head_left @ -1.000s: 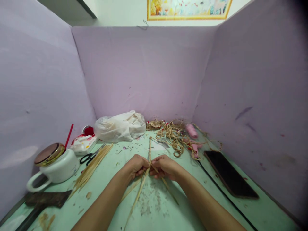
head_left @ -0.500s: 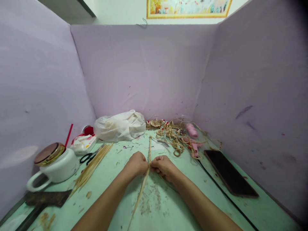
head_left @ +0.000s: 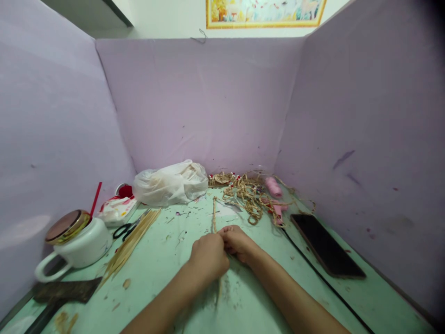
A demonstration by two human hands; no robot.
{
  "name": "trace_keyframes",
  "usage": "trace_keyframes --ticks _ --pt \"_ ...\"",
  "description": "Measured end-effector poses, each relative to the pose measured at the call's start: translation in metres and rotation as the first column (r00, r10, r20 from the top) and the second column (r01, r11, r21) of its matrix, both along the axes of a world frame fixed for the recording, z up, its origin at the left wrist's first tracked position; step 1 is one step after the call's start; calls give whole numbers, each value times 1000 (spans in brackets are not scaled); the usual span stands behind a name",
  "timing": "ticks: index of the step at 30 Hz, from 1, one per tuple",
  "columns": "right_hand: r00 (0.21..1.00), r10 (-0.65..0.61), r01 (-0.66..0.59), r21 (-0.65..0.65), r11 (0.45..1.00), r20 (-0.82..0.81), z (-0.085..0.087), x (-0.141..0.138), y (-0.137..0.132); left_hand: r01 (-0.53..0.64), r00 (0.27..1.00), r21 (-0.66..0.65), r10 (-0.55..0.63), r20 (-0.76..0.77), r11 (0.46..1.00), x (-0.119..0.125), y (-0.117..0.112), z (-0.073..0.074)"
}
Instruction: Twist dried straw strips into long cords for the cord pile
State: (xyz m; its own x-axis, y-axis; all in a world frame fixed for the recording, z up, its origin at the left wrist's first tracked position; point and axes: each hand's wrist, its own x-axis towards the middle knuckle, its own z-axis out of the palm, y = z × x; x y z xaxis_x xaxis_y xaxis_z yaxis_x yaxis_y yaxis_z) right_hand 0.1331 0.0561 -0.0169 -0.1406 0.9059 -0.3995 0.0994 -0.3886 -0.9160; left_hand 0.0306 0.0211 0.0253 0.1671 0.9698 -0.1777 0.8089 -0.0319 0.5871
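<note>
A thin braided straw cord stands out away from me along the green tabletop, its near end running into my fingers. My left hand is closed around the straw strands, its back hiding most of the grip. Touching it, my right hand pinches the cord at the same spot with thumb and forefinger. Loose straw strands trail toward me from beneath my left hand. The exact crossing of the strands is covered by my fingers.
Left lie a straw bundle, scissors, a white mug and a hammer-like tool. Behind are a plastic bag and tangled cord. Right are pink thread, a pink glue gun and a phone.
My left hand has moved right and turned over the strands, now covering them against my right hand. The loose strands have swung right. The view has shifted slightly.
</note>
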Motion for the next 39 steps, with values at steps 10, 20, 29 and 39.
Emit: trace_keyframes --ticks 10,20,29,39 --pt "985 145 -143 22 989 -98 4 12 3 -70 778 -467 342 528 881 -19 35 -9" --pt "891 162 -313 314 896 423 -4 15 10 -121 858 -443 318 404 888 -18 40 -20" --pt "716 116 -293 146 945 688 25 12 -3 -190 849 -369 341 404 910 -9 34 -21" --pt "489 -67 -371 277 887 870 36 -15 -31 -117 806 -405 325 495 907 -19 38 -27"
